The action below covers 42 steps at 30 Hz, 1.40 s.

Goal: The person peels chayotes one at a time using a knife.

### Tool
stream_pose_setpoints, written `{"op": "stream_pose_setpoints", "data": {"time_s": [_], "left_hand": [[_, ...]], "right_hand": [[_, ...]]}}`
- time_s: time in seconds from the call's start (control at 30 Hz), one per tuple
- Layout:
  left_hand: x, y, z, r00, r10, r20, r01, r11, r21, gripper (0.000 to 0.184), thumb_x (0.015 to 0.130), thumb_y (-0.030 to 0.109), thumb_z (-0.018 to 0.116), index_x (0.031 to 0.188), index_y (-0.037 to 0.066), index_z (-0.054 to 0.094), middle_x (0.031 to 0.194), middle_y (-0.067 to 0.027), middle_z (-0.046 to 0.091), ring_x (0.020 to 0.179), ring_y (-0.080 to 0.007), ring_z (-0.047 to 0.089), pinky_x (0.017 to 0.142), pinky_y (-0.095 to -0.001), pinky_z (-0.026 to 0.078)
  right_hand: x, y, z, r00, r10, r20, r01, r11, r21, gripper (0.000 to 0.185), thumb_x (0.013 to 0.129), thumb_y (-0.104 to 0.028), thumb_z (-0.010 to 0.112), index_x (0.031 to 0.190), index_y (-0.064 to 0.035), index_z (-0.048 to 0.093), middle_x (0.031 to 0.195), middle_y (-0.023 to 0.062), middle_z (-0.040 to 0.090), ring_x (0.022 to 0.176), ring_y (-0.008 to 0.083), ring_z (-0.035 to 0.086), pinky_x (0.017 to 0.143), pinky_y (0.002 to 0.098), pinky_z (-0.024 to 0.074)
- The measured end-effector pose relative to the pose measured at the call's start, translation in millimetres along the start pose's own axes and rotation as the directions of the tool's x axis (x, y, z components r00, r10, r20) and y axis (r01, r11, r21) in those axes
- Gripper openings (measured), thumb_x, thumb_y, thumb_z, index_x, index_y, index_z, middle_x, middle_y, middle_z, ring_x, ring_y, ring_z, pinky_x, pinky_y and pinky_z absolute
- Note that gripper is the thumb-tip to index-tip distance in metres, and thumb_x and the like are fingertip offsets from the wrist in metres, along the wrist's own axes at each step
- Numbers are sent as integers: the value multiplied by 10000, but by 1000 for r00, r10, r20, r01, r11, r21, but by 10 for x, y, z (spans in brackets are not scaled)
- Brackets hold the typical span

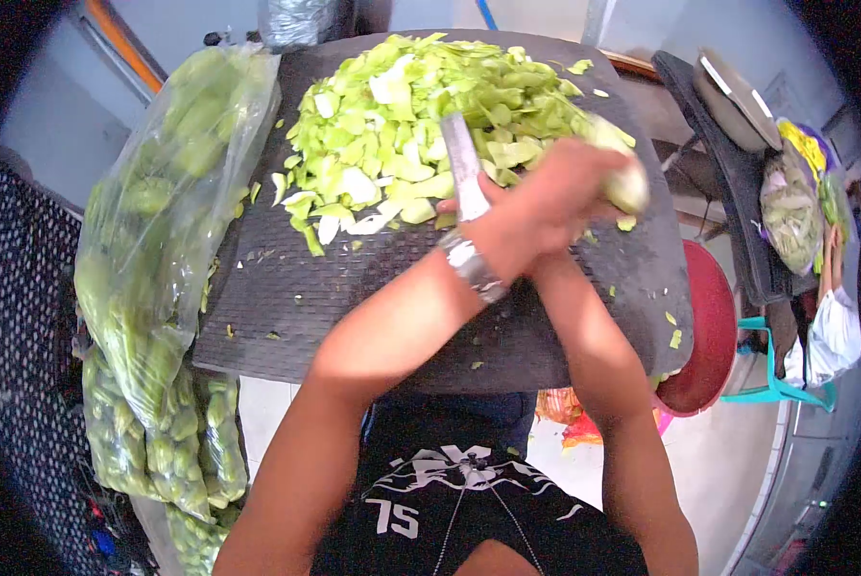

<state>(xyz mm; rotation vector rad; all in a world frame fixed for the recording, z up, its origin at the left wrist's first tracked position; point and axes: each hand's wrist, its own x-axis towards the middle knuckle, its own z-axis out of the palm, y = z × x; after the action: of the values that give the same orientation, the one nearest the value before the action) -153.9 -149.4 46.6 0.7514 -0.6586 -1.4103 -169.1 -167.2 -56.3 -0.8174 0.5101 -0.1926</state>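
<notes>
My forearms cross over the dark table [354, 317]. My left hand [570, 187], with a metal band at its wrist, is closed around a pale green peeled vegetable [630, 184], blurred by motion. Mostly hidden beneath my left wrist, my right hand [491, 190] shows fingers wrapped at the lower end of a broad-bladed knife [460, 154]. The blade points up and away, over the near part of a big heap of light green peels and slices [402, 125].
Clear bags of green vegetables [152, 230] lie along the left side. Right of the table are a red tub [704, 331], a teal stool [781, 384] and a side table [728, 182] with a basin [738, 101]. Another person's arm [830, 254] shows at far right.
</notes>
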Motion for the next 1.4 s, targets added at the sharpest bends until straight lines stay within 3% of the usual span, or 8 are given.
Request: {"op": "stream_pose_setpoints", "data": {"time_s": [0.07,0.3,0.4,0.53,0.7,0.9,1.03,1.4], "left_hand": [[113,-275,126,901,-143,411,146,989,23,411,983,268,668,1193,-81,611,1080,-217,700,1012,-349,720,845,-448,624],[-288,13,-59,987,106,118,-139,934,328,371,970,246,689,1190,-50,643,1054,-144,724,909,-239,725,758,-351,593],[-456,455,-583,889,443,-118,-201,607,769,265,962,198,687,1149,10,682,1006,-58,733,890,-125,688,729,-311,564],[-733,835,-1421,563,657,-502,-242,711,660,335,989,296,628,1162,10,662,1091,-96,693,1036,-206,656,828,-354,548],[-959,1140,-1994,961,-36,-275,-41,962,-268,596,1038,436,498,1288,-106,491,1239,-268,628,1170,-391,611,1067,-481,479],[-1016,1233,-2003,805,269,-529,-177,960,218,551,1029,434,516,1300,-45,545,1257,-244,648,1205,-377,613,1030,-487,493],[-1303,1172,-2115,658,753,-29,245,-177,953,284,821,267,756,1031,75,745,903,-220,727,893,-392,710,797,-470,560],[-2469,1690,-2923,566,801,-194,624,-263,736,280,873,190,664,1103,46,732,922,-226,734,912,-406,721,810,-485,558]], "right_hand": [[-96,-170,-62,976,192,99,-189,981,-41,699,1075,-630,321,1358,-52,591,749,25,589,535,133,527,483,286,450],[387,338,-400,904,-427,-33,383,840,-385,668,1063,-626,380,1236,-37,643,740,38,605,563,130,554,485,270,451],[-272,-161,137,995,-86,-50,72,971,-229,548,1080,-515,433,1171,-10,625,673,57,577,442,149,500,414,306,432],[-437,-287,282,989,42,139,-4,965,-263,581,1090,-509,402,1140,12,653,575,23,508,375,126,452,362,306,412],[-520,-327,381,970,172,173,-63,862,-503,597,1098,-499,381,1146,26,661,576,17,524,370,126,452,355,312,420],[-541,-456,196,996,39,84,-4,924,-383,589,1099,-505,372,1242,10,620,591,-6,502,376,78,416,341,250,383],[-534,-516,148,994,-81,-70,51,933,-355,559,1097,-501,371,1158,-29,662,581,-5,510,383,104,437,361,284,386],[-582,-491,271,999,-39,-7,33,922,-387,500,1104,-459,394,1121,-34,658,596,3,532,384,105,466,356,292,421]]}}
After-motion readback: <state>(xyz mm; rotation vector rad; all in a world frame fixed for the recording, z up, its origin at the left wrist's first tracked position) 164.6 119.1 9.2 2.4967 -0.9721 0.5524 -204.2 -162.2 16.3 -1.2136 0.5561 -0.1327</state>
